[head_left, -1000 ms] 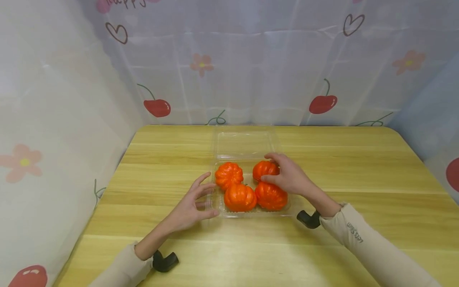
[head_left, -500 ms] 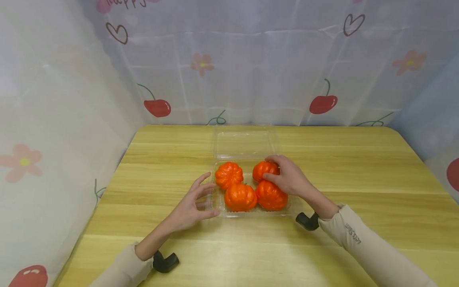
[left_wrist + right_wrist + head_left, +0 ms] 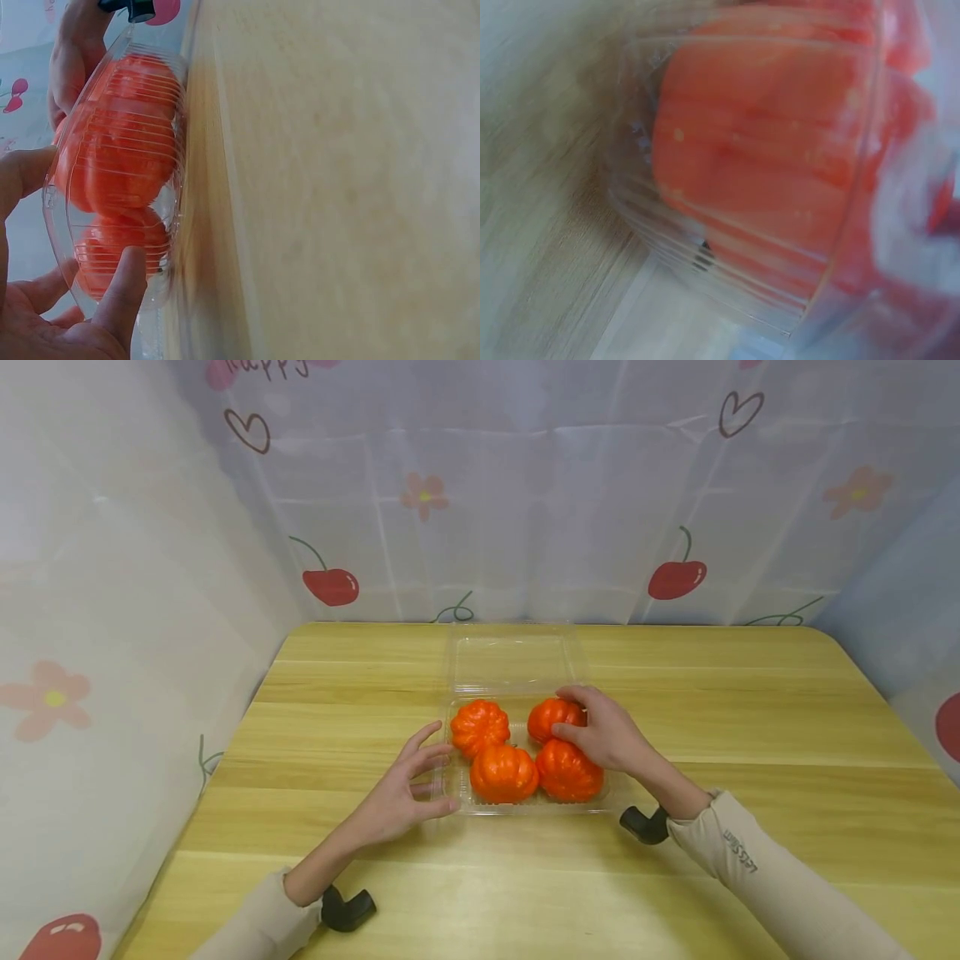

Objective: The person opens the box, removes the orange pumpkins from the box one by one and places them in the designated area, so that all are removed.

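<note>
Several orange toy pumpkins sit in a clear plastic clamshell box, its lid laid back behind it. My right hand grips the back right pumpkin, thumb in front and fingers behind. Just in front of that one is the front right pumpkin. My left hand rests against the box's left side with its fingers spread. In the left wrist view, a fingertip of the left hand lies along the ribbed wall. The right wrist view is blurred, with a pumpkin behind clear plastic.
The back left pumpkin and the front left pumpkin lie close together in the box. Beneath is a wooden table. A printed curtain hangs behind its back edge.
My right hand has lowered slightly, its thumb and fingers settling closer around the back right pumpkin. The left hand and the box stay where they were.
</note>
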Demonstrator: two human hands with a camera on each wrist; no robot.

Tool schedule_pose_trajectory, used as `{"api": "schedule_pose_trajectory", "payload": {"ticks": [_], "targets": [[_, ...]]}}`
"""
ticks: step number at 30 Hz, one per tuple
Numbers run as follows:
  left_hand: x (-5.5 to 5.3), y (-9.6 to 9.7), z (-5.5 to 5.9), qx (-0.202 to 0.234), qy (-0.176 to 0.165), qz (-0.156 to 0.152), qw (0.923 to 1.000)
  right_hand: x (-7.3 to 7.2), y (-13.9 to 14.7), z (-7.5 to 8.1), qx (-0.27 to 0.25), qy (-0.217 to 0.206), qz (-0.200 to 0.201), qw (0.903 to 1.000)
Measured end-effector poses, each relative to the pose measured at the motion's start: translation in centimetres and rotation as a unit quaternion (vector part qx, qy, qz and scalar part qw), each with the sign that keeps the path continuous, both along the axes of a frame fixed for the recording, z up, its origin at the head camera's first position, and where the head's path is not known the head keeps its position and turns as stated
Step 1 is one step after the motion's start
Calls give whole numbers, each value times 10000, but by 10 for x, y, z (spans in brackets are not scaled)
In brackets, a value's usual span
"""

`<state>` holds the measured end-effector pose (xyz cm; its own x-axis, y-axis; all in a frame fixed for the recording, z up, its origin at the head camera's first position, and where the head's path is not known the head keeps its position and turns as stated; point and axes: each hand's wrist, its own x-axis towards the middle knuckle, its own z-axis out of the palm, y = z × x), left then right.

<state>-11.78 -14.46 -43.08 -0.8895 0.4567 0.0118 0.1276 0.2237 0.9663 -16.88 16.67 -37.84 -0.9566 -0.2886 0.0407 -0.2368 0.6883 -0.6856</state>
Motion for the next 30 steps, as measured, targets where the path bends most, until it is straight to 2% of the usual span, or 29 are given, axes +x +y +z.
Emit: {"api": "schedule_pose_trajectory", "payload": {"ticks": [8,18,23,30], "targets": [[1,1,0,-15,-55,14,10000,2,4,2,-142,54,34,9999],[1,0,2,-39,-71,24,10000,4,12,8,-794,253,198,9963],[1,0,2,-38,-10,1,10000,7,18,11,-1107,163,338,9932],[1,0,2,2,-8,-12,10000,14,25,14,-1027,388,455,9929]]}}
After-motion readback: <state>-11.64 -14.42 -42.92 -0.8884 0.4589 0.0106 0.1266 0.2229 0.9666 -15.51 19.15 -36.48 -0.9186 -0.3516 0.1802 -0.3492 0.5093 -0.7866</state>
